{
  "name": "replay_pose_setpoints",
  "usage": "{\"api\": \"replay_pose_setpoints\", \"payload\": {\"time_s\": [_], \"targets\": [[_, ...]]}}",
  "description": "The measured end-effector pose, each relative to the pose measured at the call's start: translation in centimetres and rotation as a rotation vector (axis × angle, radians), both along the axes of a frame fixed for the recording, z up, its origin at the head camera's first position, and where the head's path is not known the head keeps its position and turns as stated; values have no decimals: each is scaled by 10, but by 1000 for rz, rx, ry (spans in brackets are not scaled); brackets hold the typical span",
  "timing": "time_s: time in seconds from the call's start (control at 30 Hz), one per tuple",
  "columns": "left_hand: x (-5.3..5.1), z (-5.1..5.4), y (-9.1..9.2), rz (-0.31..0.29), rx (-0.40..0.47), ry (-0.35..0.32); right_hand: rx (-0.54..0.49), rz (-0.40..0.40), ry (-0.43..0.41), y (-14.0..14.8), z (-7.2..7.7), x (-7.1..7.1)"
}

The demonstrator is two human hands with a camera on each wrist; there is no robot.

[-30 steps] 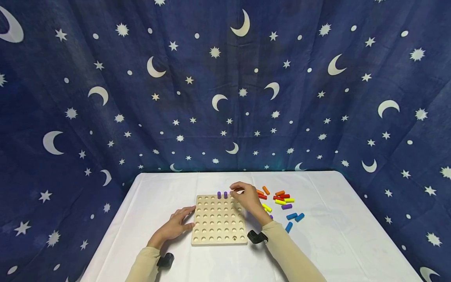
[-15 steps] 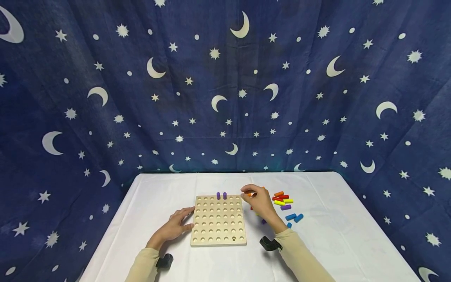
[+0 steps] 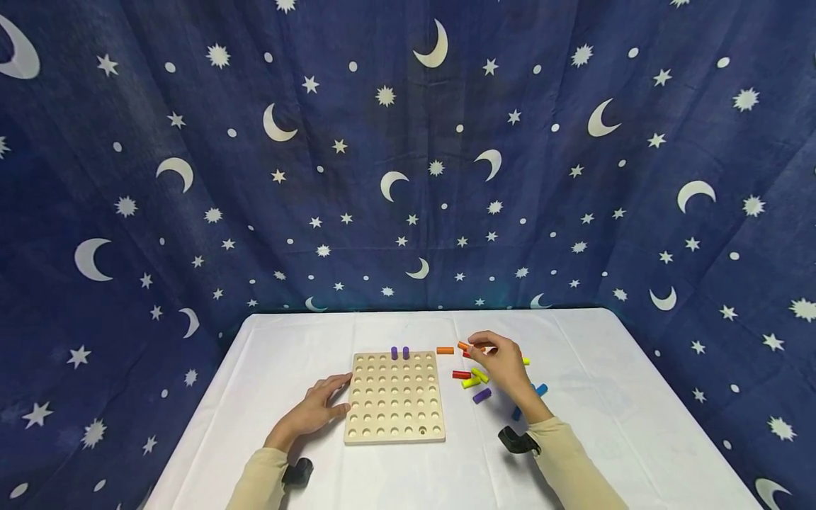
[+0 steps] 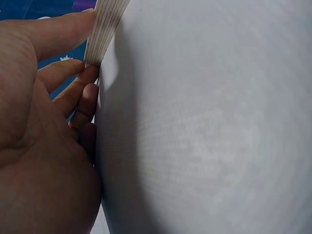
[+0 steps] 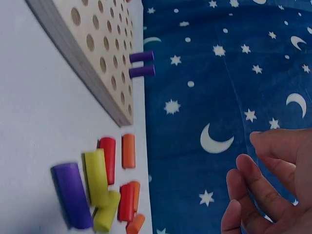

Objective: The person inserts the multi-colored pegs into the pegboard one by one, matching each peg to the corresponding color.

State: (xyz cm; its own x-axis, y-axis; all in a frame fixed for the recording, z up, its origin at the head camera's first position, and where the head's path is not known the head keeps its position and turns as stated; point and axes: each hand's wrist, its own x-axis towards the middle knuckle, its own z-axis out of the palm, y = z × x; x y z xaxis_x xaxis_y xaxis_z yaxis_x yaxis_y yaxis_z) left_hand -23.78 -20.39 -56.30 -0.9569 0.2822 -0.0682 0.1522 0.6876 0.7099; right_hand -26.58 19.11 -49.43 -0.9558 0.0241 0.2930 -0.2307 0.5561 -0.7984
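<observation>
A wooden board (image 3: 376,437) with rows of holes lies flat; two purple pegs (image 3: 406,352) stand upright in its back row. My left hand (image 3: 312,413) rests at the board's left side, its fingers and thumb touching the edge (image 4: 105,31). To the right, my right hand (image 3: 503,365) hovers over loose pegs. In the right wrist view that hand (image 5: 273,185) has softly bent fingers with nothing between them. Below it lie orange (image 5: 128,151), red (image 5: 108,161), yellow (image 5: 96,178) and purple (image 5: 73,195) pegs.
Blue pegs (image 3: 541,389) lie under and beside the right wrist, partly hidden. A white cloth (image 3: 395,482) covers the table. Behind it hangs a dark blue curtain (image 3: 357,212) with moons and stars. Each wrist wears a black device (image 3: 298,473).
My right hand has moved from the board's back row rightward over the loose pegs, uncovering an orange peg beside the board's back right corner. My left hand has stayed at the edge.
</observation>
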Motion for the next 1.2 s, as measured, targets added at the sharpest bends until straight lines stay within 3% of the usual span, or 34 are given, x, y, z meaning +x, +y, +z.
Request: {"api": "replay_pose_setpoints", "payload": {"time_s": [0.17,0.47,0.87,1.2], "targets": [[-1,0,1,-5,3,-7,20,-24,25,18,-3,1],[-1,1,0,3,2,-9,89,-97,-21,45,-6,5],[-2,-1,0,3,0,-5,156,-153,-31,79,-24,11],[-1,-1,0,14,1,-13,194,-165,-124,99,-39,12]]}}
